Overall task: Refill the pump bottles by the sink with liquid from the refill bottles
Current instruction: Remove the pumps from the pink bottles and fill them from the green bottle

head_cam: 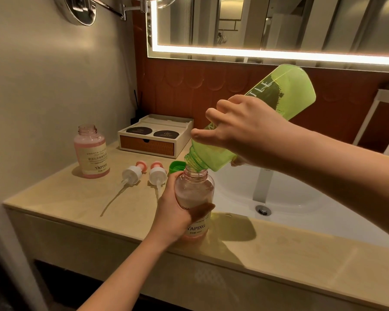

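Pump bottle being filled: clear pink-tinted plastic bottle with a white "YAPING" label (193, 191), upright, pump off and neck open, at the front edge of the counter just left of the basin.
Left hand: left hand (173, 212) wraps the bottle's middle from the left, thumb across the front of the label, fingers curled round the back.
Refill bottle: tall translucent green plastic bottle (290, 90), uncapped, tipped steeply with its base up to the right and its threaded mouth down at the pink bottle's open neck; green liquid sits in the lower part.
Right hand: right hand (240, 131) grips the green bottle near its shoulder, fingers curled over the top, thumb hidden underneath.
Flow: from where I stand I can't tell if liquid is running.
Second pump bottle: matching pink bottle (91, 151), also open-necked, mostly full of pink liquid, upright at the back left by the wall.
Pump heads: two white-and-pink pump heads (133, 172) lie side by side on the counter between the two pink bottles, dip tubes trailing toward the front edge.
Cap: green screw cap (175, 167) just behind the left hand's fingers.
Counter: beige stone-look vanity top (76, 198).
Basin: white sink (290, 194) with a metal drain (262, 209), under the right forearm.
Behind: cream box with an orange drawer (153, 140) against the rust-brown tiled wall; lit-edge mirror (256, 52) above.
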